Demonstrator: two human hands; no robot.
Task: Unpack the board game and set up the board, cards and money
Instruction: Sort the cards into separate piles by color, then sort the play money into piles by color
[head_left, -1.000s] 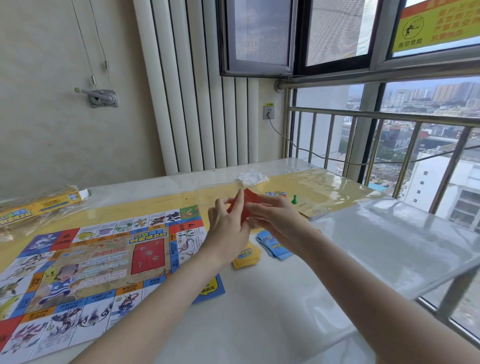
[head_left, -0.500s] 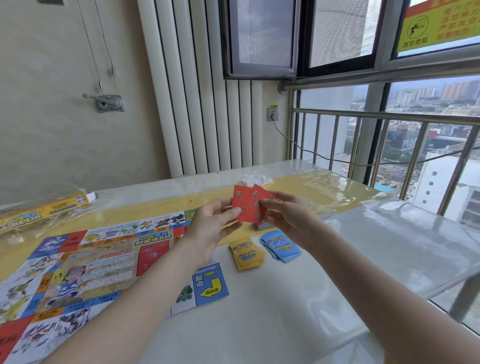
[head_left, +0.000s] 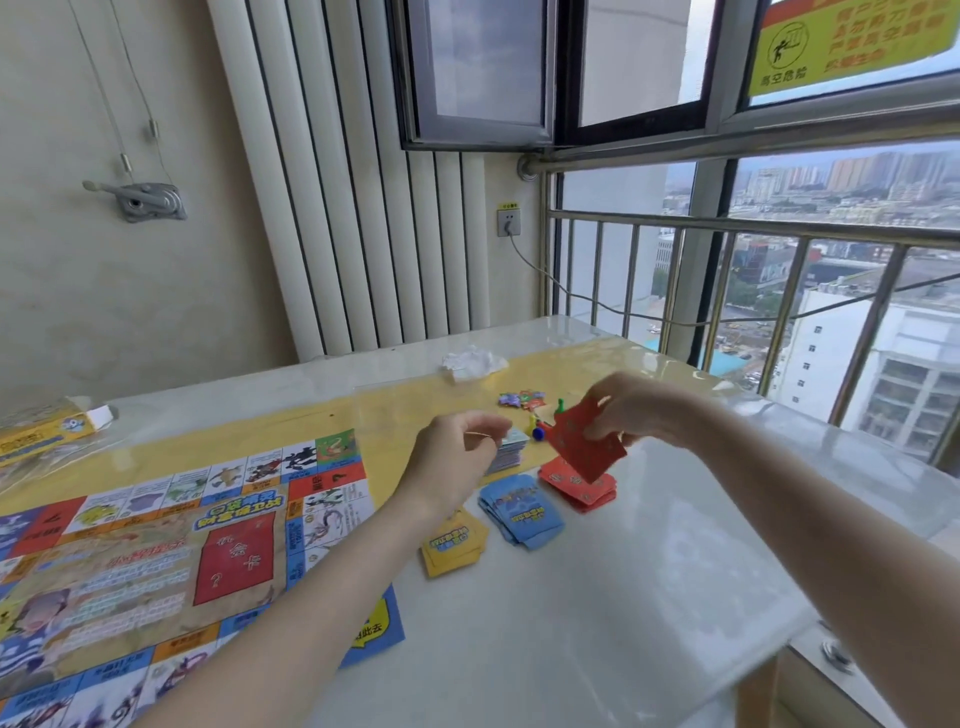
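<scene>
Board (head_left: 156, 545) partly cut off left

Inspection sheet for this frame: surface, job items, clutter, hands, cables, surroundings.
Surface: glossy white table with yellow mat.
Job's things: colourful unfolded game board; yellow card stack, blue card stack, red card stack beside it.
Clutter: crumpled white wrapper; yellow game box.
Grip: left hand holds nothing seen; right hand pinches red cards.
Cables: grey cord from wall socket.
Surroundings: metal railing, windows.
</scene>
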